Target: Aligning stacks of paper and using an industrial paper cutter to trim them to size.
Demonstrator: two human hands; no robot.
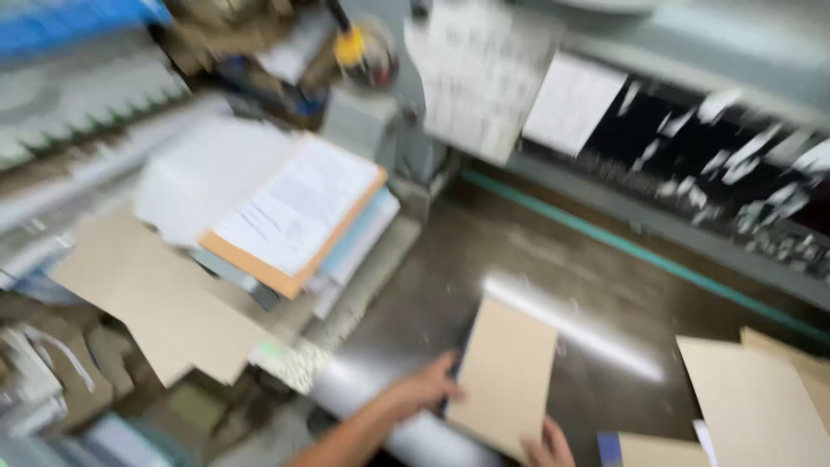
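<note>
A tan cardboard-covered stack of sheets lies on the shiny metal machine table near its front edge. My left hand grips the stack's left edge, fingers curled round it. At the stack's bottom right corner, my right hand holds it; only its fingers show at the frame's lower edge. The whole view is motion-blurred.
More tan boards lie on the table at the right. A pile of papers and folders and a loose cardboard sheet sit at the left. The machine's body with a teal strip runs along the back.
</note>
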